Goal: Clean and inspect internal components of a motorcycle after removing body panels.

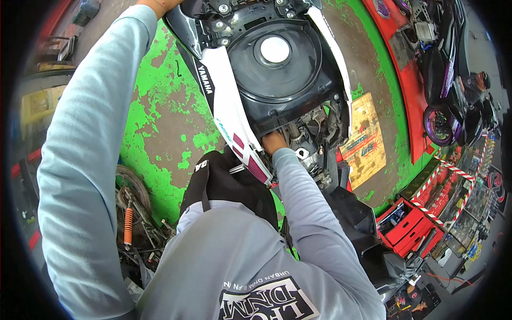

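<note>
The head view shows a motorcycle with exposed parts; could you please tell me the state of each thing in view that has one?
Right hand: in among the mechanical parts, fingers hidden
Left hand: cut off by the top edge, grip unclear
Mechanical parts: exposed
White side panels: in place along both sides
Green floor paint: worn, patchy
Stained board: flat on the floor

Motorcycle workshop (160, 112): half-dismantled motorcycle (266, 85), red tool chest (412, 230), orange coil spring (128, 226), another motorbike (447, 74)
</note>
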The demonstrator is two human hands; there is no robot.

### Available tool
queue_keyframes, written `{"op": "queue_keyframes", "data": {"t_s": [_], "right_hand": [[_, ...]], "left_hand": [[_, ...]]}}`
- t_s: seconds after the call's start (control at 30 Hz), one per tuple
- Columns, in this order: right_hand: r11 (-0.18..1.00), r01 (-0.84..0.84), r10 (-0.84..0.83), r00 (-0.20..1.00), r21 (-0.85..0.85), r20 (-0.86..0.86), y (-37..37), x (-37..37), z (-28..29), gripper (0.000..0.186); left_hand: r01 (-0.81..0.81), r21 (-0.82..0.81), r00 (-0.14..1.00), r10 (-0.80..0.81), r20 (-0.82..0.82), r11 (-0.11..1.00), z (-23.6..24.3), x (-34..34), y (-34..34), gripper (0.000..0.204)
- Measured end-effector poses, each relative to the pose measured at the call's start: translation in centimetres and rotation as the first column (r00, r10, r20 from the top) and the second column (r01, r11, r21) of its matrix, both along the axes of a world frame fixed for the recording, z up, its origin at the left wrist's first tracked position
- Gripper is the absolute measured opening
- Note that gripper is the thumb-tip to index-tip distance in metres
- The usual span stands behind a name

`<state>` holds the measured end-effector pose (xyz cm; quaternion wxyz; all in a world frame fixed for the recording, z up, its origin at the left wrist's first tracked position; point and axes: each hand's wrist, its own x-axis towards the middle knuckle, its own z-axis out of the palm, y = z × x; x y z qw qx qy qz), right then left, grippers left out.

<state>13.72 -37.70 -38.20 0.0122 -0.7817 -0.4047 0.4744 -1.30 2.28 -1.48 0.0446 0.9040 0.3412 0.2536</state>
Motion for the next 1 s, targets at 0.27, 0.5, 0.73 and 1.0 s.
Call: {"op": "queue_keyframes", "data": {"t_s": [0.27,0.5,0.73,1.0], "right_hand": [[0.969,0.248,-0.23,0.916,0.013,-0.328,-5.9,3.1,4.6,0.072],[0.955,0.25,-0.29,0.902,-0.162,-0.319,-7.1,3.8,10.9,0.06],[0.98,0.19,-0.193,0.867,-0.053,-0.46,-13.0,4.8,13.1,0.045],[0.656,0.703,-0.64,0.324,-0.276,-0.697,-13.2,4.4,12.6,0.035]], "left_hand": [[-0.024,-0.012,0.999,0.024,-0.036,1.0,0.2,0.2,-0.1,0.035],[0.005,0.024,0.998,-0.003,-0.065,1.0,0.5,0.4,-0.2,0.037],[0.001,-0.02,0.996,-0.002,-0.088,1.0,0.9,0.7,-0.4,0.036],[0.002,-0.034,0.996,-0.004,-0.087,0.999,0.9,0.8,-0.4,0.036]]}}
